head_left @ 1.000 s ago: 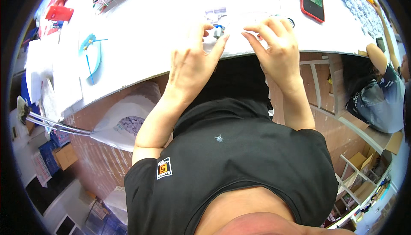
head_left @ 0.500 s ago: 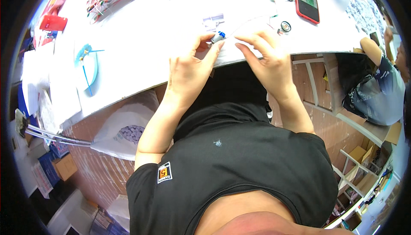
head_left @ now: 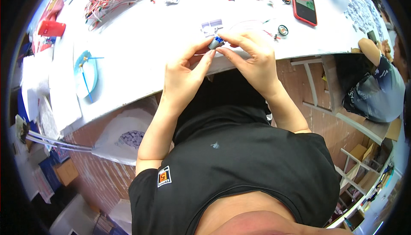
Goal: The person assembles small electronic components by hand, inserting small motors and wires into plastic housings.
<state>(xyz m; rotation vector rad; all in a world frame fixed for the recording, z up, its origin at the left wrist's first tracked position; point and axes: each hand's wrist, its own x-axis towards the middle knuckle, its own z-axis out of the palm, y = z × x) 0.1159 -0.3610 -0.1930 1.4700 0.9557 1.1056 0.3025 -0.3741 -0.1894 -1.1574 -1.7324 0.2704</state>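
Observation:
A small grey cylinder with a blue end (head_left: 216, 43), shaped like a small motor, is held over the front edge of the white table. My left hand (head_left: 186, 72) pinches its grey body between thumb and fingers. From the other side, my right hand (head_left: 257, 64) closes its thumb and fingertips on the blue end. Just beyond my fingers lies a pale grey plastic piece (head_left: 212, 26). To the right of it are a small round speaker (head_left: 283, 30) and thin red and white wires.
A red-cased phone (head_left: 304, 4) lies at the back right. Bundled red wires (head_left: 113, 0) fill the back left, with a light blue dish (head_left: 87, 76) holding a blue stick nearer. A white bag (head_left: 122, 134) hangs below the table's edge. Another person (head_left: 376, 89) sits at right.
My right hand has moved left and closed on the blue end of the cylinder. Before, its fingers were apart and off the part. My left hand keeps its hold.

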